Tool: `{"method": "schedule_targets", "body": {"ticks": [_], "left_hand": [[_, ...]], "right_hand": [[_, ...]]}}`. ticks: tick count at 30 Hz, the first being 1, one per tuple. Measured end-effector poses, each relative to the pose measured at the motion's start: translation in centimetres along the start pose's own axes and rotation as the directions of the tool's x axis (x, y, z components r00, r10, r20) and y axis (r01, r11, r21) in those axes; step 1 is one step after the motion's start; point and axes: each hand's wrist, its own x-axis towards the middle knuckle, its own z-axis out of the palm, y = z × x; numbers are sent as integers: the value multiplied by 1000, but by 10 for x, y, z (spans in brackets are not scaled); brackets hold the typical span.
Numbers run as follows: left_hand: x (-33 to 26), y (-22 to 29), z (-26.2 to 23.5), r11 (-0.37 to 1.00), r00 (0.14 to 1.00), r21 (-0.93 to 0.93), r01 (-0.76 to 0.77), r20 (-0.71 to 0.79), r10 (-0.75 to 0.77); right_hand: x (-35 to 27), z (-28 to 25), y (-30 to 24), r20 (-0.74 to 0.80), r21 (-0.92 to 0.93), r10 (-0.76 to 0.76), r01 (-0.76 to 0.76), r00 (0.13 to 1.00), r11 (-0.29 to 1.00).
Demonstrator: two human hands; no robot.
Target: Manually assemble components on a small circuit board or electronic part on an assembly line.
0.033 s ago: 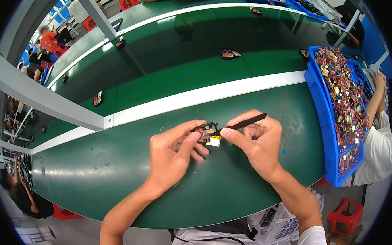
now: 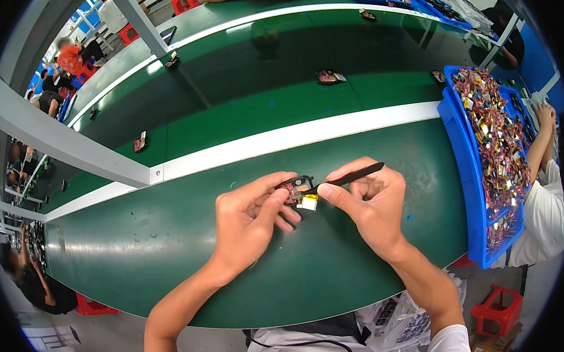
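My left hand [image 2: 249,219] is closed on a small black device housing [image 2: 302,180] with a red circuit board inside. A small yellow and white part [image 2: 308,203] hangs at the housing's lower edge, probably joined to it. In my right hand [image 2: 376,200] is a pair of slim black tweezers [image 2: 352,176], pinched between thumb and fingers. Their tip reaches into the housing, and my left fingers hide exactly what it touches. Both hands are held over the green tabletop [image 2: 337,262].
To the right, a blue tray [image 2: 473,191] is heaped with small wired boards, and a co-worker's arm [image 2: 541,140] reaches beside it. Beyond the white rail [image 2: 293,139], a green belt carries scattered device units [image 2: 330,77]. A grey metal post [image 2: 70,145] rises at left.
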Motion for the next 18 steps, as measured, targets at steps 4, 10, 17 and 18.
{"method": "schedule_targets", "body": {"ticks": [4,10,17,18], "left_hand": [[2,3,0,999,999,24,34,9,-35],[1,4,-2,997,997,26,76,27,-76],[1,9,0,993,994,56,99,33,-101],[1,9,1,992,994,61,107,25,-108]], "right_hand": [[1,0,2,-1,-9,-27,27,1000,1000],[1,1,3,-2,-16,-32,32,999,999],[2,-1,4,11,-38,-39,39,999,999],[3,-1,3,11,-38,-39,39,999,999]]}}
